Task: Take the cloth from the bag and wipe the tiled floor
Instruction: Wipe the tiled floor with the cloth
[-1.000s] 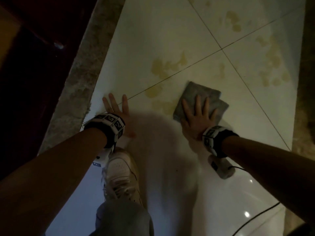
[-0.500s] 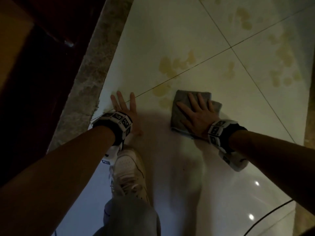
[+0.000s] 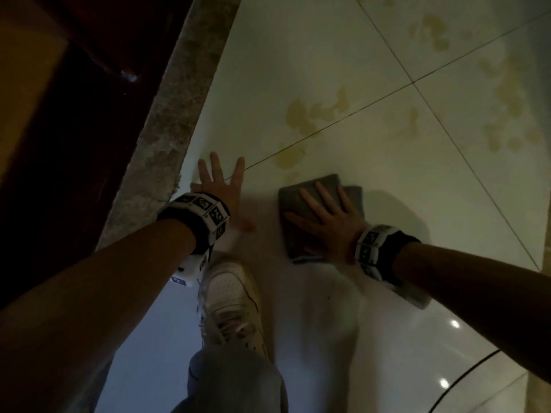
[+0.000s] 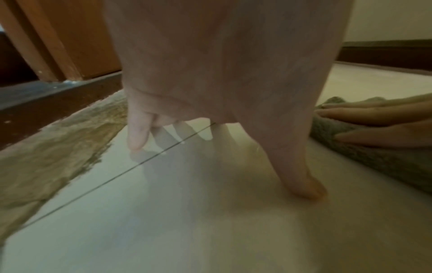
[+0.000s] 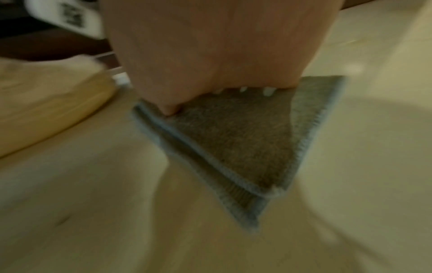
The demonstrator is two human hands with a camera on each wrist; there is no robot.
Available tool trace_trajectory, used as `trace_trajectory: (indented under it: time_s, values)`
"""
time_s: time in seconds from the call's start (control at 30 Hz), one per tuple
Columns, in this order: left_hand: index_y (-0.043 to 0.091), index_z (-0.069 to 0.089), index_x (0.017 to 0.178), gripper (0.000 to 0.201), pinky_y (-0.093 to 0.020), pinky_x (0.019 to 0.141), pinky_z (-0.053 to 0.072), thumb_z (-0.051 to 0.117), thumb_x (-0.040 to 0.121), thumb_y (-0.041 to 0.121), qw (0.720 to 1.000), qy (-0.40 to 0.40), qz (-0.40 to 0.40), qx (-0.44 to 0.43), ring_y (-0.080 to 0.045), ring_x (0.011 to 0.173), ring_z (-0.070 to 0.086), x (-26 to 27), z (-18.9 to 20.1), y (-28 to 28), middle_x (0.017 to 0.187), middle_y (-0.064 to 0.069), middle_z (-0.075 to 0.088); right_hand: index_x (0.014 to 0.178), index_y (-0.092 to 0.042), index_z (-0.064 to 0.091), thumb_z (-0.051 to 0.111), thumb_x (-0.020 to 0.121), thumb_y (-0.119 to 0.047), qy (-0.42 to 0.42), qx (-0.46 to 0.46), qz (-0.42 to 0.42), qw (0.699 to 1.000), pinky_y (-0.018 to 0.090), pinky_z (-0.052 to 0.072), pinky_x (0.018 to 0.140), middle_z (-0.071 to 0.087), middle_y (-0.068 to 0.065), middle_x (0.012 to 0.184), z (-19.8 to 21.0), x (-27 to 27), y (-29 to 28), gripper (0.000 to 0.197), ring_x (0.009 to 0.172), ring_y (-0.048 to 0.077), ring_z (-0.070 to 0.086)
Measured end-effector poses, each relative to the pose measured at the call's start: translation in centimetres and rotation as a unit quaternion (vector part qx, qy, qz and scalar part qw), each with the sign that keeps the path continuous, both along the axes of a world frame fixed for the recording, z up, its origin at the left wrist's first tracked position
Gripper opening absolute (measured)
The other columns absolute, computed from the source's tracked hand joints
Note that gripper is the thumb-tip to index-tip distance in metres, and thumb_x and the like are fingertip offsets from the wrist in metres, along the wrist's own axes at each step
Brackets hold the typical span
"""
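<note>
A folded grey cloth [image 3: 290, 201] lies flat on the white tiled floor [image 3: 372, 180]. My right hand [image 3: 325, 217] presses on it with fingers straight and spread. In the right wrist view the cloth [image 5: 233, 140] shows its folded edges under my palm. My left hand [image 3: 222, 186] rests flat on the bare tile to the left of the cloth, fingers spread. The left wrist view shows the left hand [image 4: 219, 129] on the floor, with the cloth [image 4: 364, 153] and my right fingers [image 4: 374, 114] at its right. Yellowish stains [image 3: 301, 114] mark the tiles beyond the cloth.
My white shoe [image 3: 231, 302] stands just behind the left hand. A rough stone threshold [image 3: 167, 138] and dark wooden door frame [image 3: 98, 40] border the tiles on the left. More stains [image 3: 507, 102] spread at the far right. A black cable [image 3: 465, 374] runs at the lower right.
My right hand has slid the cloth toward me and to the left, off the stain near the tile joint. The left hand has stayed planted on the floor.
</note>
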State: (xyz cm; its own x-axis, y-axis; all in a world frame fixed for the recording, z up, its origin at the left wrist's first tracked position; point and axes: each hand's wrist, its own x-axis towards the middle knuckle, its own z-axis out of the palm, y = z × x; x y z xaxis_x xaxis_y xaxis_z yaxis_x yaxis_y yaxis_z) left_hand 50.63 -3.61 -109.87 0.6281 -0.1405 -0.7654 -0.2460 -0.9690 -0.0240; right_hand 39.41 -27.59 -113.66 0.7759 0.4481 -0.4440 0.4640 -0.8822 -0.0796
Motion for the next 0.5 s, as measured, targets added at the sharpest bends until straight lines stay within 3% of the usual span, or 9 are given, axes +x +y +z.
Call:
trace_trajectory:
  time_s: [0.07, 0.17, 0.23, 0.3, 0.4, 0.5]
  values:
    - [0.033, -0.031, 0.148, 0.146, -0.063, 0.112, 0.019, 0.077, 0.058, 0.073, 1.000, -0.010, -0.012, -0.013, -0.046, 0.145, -0.019, 0.4, 0.2, 0.4, 0.154, -0.021, -0.035, 0.153, -0.038, 0.018, 0.023, 0.081, -0.077, 0.001, -0.020, -0.043, 0.999, 0.070, 0.022, 0.108, 0.024, 0.014, 0.159, 0.3, 1.6, -0.8, 0.082, 0.143, 0.046, 0.023]
    - [0.036, -0.027, 0.150, 0.139, -0.060, 0.112, 0.022, 0.076, 0.064, 0.071, 1.000, -0.017, -0.015, -0.019, -0.042, 0.147, -0.016, 1.1, 0.3, 0.8, 0.157, -0.018, -0.031, 0.149, -0.046, -0.013, 0.008, 0.079, -0.078, 0.001, -0.037, -0.158, 0.987, 0.068, 0.007, 0.112, -0.009, 0.009, 0.163, 0.2, 4.2, -0.6, 0.080, 0.148, 0.042, -0.006]
    - [0.037, -0.022, 0.151, 0.133, -0.060, 0.112, 0.023, 0.075, 0.067, 0.070, 0.999, -0.022, -0.015, -0.026, -0.042, 0.148, -0.013, 1.7, 0.5, 0.9, 0.158, -0.017, -0.028, 0.148, -0.046, -0.019, 0.017, 0.085, -0.080, 0.013, -0.037, -0.201, 0.979, 0.069, -0.001, 0.112, -0.023, 0.008, 0.160, 0.3, 4.7, 0.7, 0.081, 0.146, 0.042, -0.018]
    - [0.039, -0.018, 0.152, 0.130, -0.060, 0.112, 0.023, 0.073, 0.066, 0.073, 0.999, -0.032, -0.017, -0.039, -0.042, 0.148, -0.011, 2.5, 0.5, 1.1, 0.160, -0.016, -0.025, 0.153, -0.040, -0.007, 0.027, 0.084, -0.080, 0.013, -0.016, -0.206, 0.978, 0.073, 0.000, 0.108, -0.014, 0.015, 0.161, 0.2, 4.2, 2.4, 0.086, 0.145, 0.049, -0.011]
    - [0.042, -0.017, 0.152, 0.132, -0.061, 0.113, 0.022, 0.074, 0.062, 0.075, 0.998, -0.037, -0.026, -0.047, -0.042, 0.148, -0.010, 3.4, 0.6, 1.5, 0.160, -0.016, -0.024, 0.152, -0.032, 0.028, 0.034, 0.077, -0.081, -0.001, 0.008, -0.141, 0.990, 0.081, 0.019, 0.099, 0.022, 0.023, 0.157, 0.2, 1.9, 4.5, 0.090, 0.139, 0.057, 0.019]
    - [0.042, -0.018, 0.151, 0.134, -0.064, 0.111, 0.023, 0.074, 0.060, 0.075, 0.997, -0.042, -0.033, -0.057, -0.044, 0.147, -0.012, 3.5, 0.3, 1.6, 0.159, -0.016, -0.025, 0.152, -0.034, 0.027, 0.050, 0.075, -0.075, 0.010, -0.008, -0.049, 0.999, 0.077, 0.021, 0.100, 0.023, 0.020, 0.158, 0.4, 0.4, 5.4, 0.090, 0.141, 0.054, 0.020]
